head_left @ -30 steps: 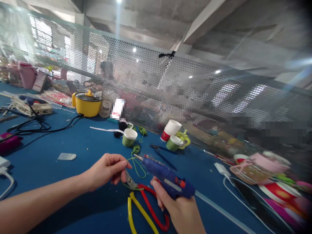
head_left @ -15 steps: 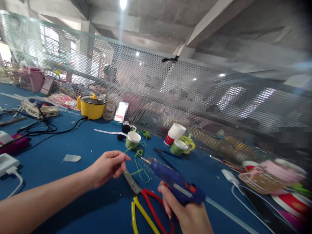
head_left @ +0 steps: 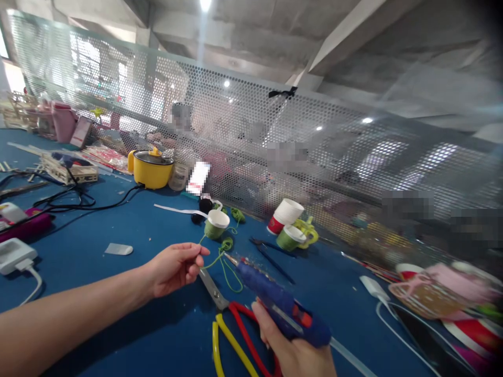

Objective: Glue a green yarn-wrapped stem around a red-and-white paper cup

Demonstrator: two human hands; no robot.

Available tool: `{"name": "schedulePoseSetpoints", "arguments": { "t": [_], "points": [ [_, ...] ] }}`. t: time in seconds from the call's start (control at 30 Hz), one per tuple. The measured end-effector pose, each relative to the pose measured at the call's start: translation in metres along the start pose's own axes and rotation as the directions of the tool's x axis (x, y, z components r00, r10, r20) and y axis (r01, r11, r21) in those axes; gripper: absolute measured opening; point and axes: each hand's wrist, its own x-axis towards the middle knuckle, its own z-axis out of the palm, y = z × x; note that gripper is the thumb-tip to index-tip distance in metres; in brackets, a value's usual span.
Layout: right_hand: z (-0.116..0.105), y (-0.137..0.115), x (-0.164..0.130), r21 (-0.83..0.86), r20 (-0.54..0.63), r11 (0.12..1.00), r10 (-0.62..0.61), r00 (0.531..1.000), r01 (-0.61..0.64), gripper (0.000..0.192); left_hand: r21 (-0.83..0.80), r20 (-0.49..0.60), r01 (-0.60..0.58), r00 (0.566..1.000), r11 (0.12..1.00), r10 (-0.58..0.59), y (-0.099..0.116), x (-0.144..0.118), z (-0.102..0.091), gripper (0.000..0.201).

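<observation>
From the head view, the green yarn [head_left: 233,277] is found mid-table, partly in a loose loop, with a strand run from the near side of the green-wrapped cup [head_left: 216,228] to the left hand [head_left: 176,267]. That strand looks pinched between thumb and forefinger, gap basically closed, probably so it's kept taut and in reach; the other fingers are just curled in. The blue glue gun [head_left: 271,296] is gripped in the right hand [head_left: 288,340], fingers wrapped round the handle, nozzle aimed far and left, presumably so the tip can be lined up with the yarn. Whether yarn is actually touched by the tip can't be told. A clear glue stick [head_left: 351,358] is seen poking out the back, likely as feed. The scissors [head_left: 215,293] are laid on the near side, blades toward the left hand and handles toward the near edge, handy for a quick grab, it seems. Farther right, dark pliers [head_left: 275,256] are left near a second green cup [head_left: 288,238] and some stacked paper cups [head_left: 288,212], maybe parked there so the middle is less crowded.
</observation>
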Motion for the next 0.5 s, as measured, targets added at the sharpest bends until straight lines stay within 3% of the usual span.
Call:
{"name": "schedulePoseSetpoints", "arguments": {
  "t": [0.23, 0.5],
  "points": [
    [0.000, 0.001, -0.001, 0.031, -0.027, 0.999, -0.023, 0.999, 0.024, 0.038, 0.000, 0.008, -0.008, 1.000, 1.000, 0.008, -0.001, 0.001, -0.001, 0.015],
    [0.014, -0.009, -0.005, 0.035, -0.099, 0.984, 0.179, 0.979, -0.176, 0.036, -0.017, 0.020, -0.007, 1.000, 1.000, 0.007, -0.001, 0.002, -0.002, 0.015]
  ]
}}
